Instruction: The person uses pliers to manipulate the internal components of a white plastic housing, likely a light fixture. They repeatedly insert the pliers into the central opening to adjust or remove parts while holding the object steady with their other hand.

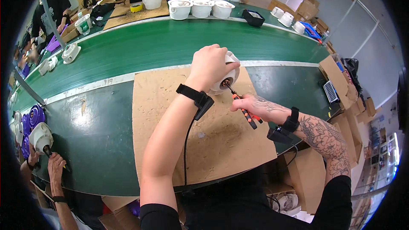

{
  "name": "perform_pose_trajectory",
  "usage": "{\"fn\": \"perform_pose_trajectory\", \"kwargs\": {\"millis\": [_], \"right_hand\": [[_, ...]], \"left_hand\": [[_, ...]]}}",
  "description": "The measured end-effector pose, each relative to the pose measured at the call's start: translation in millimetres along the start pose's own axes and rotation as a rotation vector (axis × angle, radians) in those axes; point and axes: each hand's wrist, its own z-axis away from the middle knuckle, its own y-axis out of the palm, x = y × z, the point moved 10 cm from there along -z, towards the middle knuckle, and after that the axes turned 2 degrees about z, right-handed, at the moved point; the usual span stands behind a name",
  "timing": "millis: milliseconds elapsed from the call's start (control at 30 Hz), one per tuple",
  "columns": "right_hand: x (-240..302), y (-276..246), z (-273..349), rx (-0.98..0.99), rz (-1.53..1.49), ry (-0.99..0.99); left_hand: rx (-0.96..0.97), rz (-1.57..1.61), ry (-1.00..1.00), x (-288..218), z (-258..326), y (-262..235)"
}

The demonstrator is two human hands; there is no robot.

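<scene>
My left hand (210, 66) is wrapped over the top of a white plastic housing (233, 76), holding it tilted above a cardboard sheet (149, 98). The housing's round, dark opening faces toward me, with copper-coloured parts showing inside. In my right hand (263, 107) is a pair of long-nosed pliers (249, 118) with orange-red and black handles. The plier tips reach into the opening; what they touch there is too small to make out. Each wrist wears a black strap with a small box, and a cable runs from it.
A green conveyor belt (149, 42) runs across beyond the cardboard. White housings (201, 8) stand on its far side, where people work. At left, another person's hands (55, 168) work on a white housing (41, 136) near purple parts (36, 115). Cardboard boxes (336, 76) stand at right.
</scene>
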Motion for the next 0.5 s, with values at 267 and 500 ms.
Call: {"fn": "perform_pose_trajectory", "kwargs": {"millis": [267,500], "right_hand": [[-28.7,31.1,-26.6,0.328,-0.55,-0.104],[-28.3,47.6,-28.9,0.463,-1.022,-0.101]], "left_hand": [[-0.073,0.005,0.054,-18.4,5.7,2.2],[-0.129,-0.017,0.053,-19.1,8.0,6.3]]}}
